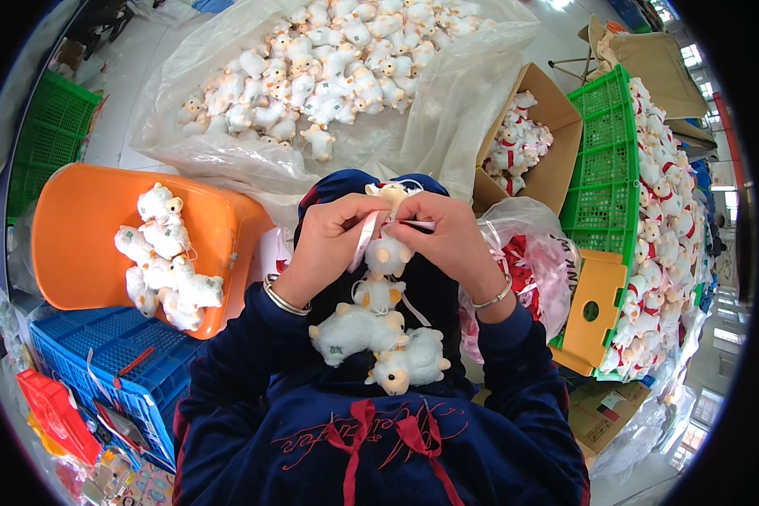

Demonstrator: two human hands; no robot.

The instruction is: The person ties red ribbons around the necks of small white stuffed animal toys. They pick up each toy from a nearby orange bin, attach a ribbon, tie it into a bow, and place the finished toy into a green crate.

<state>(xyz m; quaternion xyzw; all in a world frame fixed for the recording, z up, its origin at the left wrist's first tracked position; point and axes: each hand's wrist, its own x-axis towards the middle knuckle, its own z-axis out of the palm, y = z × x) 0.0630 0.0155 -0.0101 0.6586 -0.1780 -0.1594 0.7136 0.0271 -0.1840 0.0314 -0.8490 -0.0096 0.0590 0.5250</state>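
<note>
Over my lap, a small white plush sheep [388, 255] hangs between my hands, its cream head showing above my fingers. A pale pink ribbon [363, 241] lies around its neck. My left hand [329, 239] pinches one side of the ribbon, and a loose end hangs down below it. On the other side, my right hand [452, 234] pinches the ribbon with thumb and forefinger, close to my left. The ribbon's crossing is partly hidden by my fingertips. More white plush sheep [353, 331] rest on my lap just below, touching one another.
An orange tub [67, 244] with several plush sheep stands left, above a blue crate [164, 384]. Ahead, a clear plastic sheet [447, 126] bears a large plush heap. Right are a cardboard box [557, 114], a bag of red and pink ribbons [527, 270] and a green crate [597, 169].
</note>
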